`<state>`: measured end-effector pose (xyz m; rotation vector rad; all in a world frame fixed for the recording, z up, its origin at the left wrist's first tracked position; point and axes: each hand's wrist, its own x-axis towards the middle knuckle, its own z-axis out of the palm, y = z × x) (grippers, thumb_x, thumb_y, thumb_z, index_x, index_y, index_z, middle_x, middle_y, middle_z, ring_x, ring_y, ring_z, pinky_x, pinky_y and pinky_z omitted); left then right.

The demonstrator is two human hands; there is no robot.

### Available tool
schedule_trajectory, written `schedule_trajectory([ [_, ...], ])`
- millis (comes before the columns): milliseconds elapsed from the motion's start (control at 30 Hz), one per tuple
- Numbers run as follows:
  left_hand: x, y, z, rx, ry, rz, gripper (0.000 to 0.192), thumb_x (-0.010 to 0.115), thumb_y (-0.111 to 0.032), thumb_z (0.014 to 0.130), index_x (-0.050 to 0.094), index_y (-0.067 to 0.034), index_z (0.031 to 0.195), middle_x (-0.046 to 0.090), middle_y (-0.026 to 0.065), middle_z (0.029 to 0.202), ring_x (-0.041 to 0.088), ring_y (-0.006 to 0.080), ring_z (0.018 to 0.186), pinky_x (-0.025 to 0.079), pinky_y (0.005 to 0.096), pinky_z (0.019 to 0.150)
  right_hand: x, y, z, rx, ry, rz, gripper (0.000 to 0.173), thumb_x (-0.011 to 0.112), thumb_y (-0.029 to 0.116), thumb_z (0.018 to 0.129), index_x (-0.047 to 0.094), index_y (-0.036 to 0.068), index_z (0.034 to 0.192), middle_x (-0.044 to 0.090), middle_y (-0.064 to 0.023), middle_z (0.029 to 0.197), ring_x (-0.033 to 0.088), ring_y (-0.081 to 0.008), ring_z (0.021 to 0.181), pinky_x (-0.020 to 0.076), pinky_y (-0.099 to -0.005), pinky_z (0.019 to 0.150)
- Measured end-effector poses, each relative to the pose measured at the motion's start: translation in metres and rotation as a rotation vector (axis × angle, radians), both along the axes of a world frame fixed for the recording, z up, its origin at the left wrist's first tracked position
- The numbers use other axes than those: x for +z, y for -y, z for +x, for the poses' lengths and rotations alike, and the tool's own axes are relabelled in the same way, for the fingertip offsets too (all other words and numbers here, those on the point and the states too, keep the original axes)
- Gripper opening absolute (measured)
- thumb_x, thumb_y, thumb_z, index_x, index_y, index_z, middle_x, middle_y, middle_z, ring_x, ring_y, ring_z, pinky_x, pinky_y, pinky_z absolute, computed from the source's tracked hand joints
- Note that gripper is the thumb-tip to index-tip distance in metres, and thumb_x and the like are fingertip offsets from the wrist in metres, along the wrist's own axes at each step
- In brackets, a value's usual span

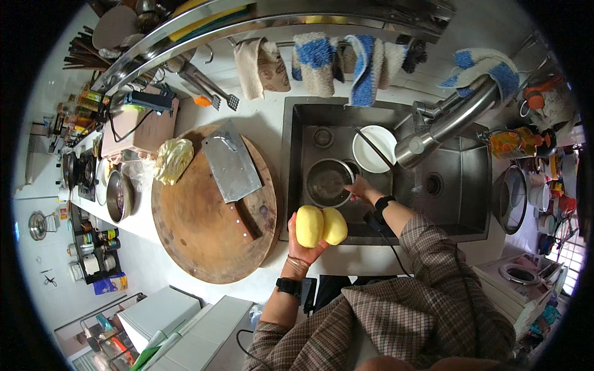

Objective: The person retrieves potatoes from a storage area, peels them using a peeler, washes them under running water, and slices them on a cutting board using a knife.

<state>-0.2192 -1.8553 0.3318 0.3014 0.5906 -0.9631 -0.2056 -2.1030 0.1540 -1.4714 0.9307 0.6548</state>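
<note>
Two peeled potatoes, a left one (309,226) and a right one (334,226), rest side by side in my left hand (301,248), at the sink's front edge. My right hand (358,188) grips the rim of a round metal bowl (328,183) in the left basin of the steel sink (304,118). Behind it in the basin, a white bowl (378,143) has dark chopsticks (371,144) lying across it. A cleaver (233,162) with a wooden handle lies on the round wooden chopping board (195,232), left of the sink. A piece of cabbage (173,161) sits near the board's back left edge.
The steel faucet (431,134) reaches over the sink from the back right, with a blue and white cloth (487,69) on it. Several cloths hang from a rail behind the sink. A metal pan (119,197) stands left of the board. A dark cable (394,250) hangs near my right forearm.
</note>
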Motion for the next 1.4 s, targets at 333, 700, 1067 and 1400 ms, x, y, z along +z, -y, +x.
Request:
schedule_trajectory([
  [333, -0.012, -0.01, 0.011, -0.128, -0.075, 0.01, 0.058, 0.053, -0.061, 0.084, 0.059, -0.015, 0.119, 0.059, 0.0076, 0.122, 0.052, 0.0291, 0.115, 0.041, 0.0531, 0.097, 0.089, 0.043, -0.006, 0.648, 0.197, -0.905, 0.04, 0.055, 0.013, 0.082, 0.051, -0.008, 0.115, 0.062, -0.0279, 0.082, 0.062, -0.0413, 0.073, 0.051, -0.0449, 0.072],
  [700, 0.008, -0.012, 0.034, -0.125, -0.009, 0.071, 0.054, 0.05, -0.058, 0.086, 0.059, -0.016, 0.119, 0.06, 0.0061, 0.121, 0.053, 0.0273, 0.115, 0.044, 0.0521, 0.094, 0.191, 0.05, -0.01, 0.706, 0.556, -1.442, 0.068, 0.054, 0.007, 0.085, 0.025, 0.008, 0.146, 0.061, -0.0174, 0.105, 0.062, -0.0286, 0.091, 0.0504, -0.0396, 0.078],
  [1067, 0.038, -0.017, 0.043, -0.03, 0.098, 0.075, 0.056, 0.047, -0.058, 0.086, 0.058, -0.014, 0.119, 0.06, 0.0059, 0.12, 0.049, 0.0275, 0.119, 0.035, 0.0551, 0.101, 0.13, 0.031, -0.012, 0.291, 0.38, -0.687, 0.037, 0.056, 0.013, 0.086, 0.056, 0.006, 0.122, 0.063, -0.0204, 0.104, 0.062, -0.0331, 0.094, 0.0489, -0.041, 0.08],
  [1400, 0.032, -0.002, 0.034, -0.092, 0.083, 0.171, 0.054, 0.046, -0.057, 0.087, 0.057, -0.014, 0.119, 0.06, 0.0073, 0.12, 0.05, 0.0295, 0.118, 0.035, 0.055, 0.101, 0.023, 0.012, 0.0, 0.521, 0.332, -0.352, 0.047, 0.067, 0.038, 0.08, 0.056, 0.001, 0.106, 0.063, -0.0211, 0.099, 0.061, -0.0374, 0.092, 0.0475, -0.0453, 0.075],
])
